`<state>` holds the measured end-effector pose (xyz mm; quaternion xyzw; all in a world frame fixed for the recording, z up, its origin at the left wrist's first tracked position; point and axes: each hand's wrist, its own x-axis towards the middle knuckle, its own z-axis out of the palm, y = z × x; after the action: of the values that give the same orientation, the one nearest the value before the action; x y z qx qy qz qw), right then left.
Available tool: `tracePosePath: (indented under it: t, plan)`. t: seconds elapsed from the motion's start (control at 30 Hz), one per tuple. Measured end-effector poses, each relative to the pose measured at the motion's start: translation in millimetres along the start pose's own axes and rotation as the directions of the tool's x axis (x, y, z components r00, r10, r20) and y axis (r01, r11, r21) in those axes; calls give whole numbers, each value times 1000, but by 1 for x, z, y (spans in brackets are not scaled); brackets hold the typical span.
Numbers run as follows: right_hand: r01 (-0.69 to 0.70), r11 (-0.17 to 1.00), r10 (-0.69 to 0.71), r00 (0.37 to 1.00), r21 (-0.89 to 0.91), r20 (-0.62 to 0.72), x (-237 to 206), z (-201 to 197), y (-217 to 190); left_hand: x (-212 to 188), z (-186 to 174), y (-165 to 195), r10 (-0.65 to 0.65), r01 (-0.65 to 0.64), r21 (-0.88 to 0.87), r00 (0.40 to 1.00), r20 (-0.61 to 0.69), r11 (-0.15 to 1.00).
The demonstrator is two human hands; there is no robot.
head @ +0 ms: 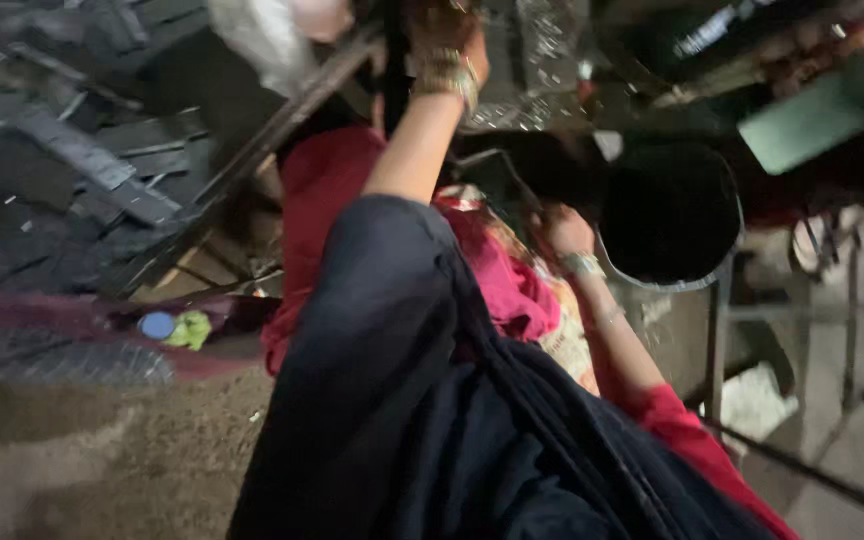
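Dark cloth [432, 430]: my black drape fills the lower middle, falling from my raised arm toward the bottom edge.
Red garment [327, 180]: it lies under and behind my arm, bunched, running from upper middle down to the right.
Black pot [670, 215]: round, mouth facing me, metal rim showing along its lower edge; it sits just right of my right hand.
Slanted bar [282, 125]: a long dark bar, its long axis running from lower left up to upper right, ending near my left hand.
Ground [102, 450]: rough brown dirt at lower left, the widest open room in view; the right side is crowded with metal frame legs.
Left hand [442, 30]: raised to the top edge, bangles at the wrist; the grip is cut off and blurred, so I cannot tell whether it is spread or pressed together.
Right hand [564, 232]: lower, beside the pot's left rim, fingers curled inward; what the grip pinches, I cannot tell.
Blue cap [157, 325]: small, round, at left beside a green scrap.
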<state>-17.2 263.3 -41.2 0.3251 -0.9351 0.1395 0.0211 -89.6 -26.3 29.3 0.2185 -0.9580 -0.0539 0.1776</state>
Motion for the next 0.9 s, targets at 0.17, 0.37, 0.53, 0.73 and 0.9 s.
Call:
tracePosePath:
  t: [0.17,0.37,0.53,0.73,0.9]
  plan:
    - [1,964,-49,984,-267,-174,29,-45,0,-113,-31,-84,136,-206,-322,965,-226,924]
    - [15,993,-73,851,-115,-520,59,-68,-29,-183,-91,-268,-210,208,227,978,-17,951]
    - [8,1000,-15,834,-15,-552,58,-67,-30,-161,-107,-347,-194,161,476,981,20,865]
    - [49,999,-34,819,10,-573,57,-66,-32,-125,-109,-322,-334,282,476,942,26,833]
    - [58,998,-42,831,10,-555,56,-71,-37,-125,-117,-318,-307,231,342,933,188,911]
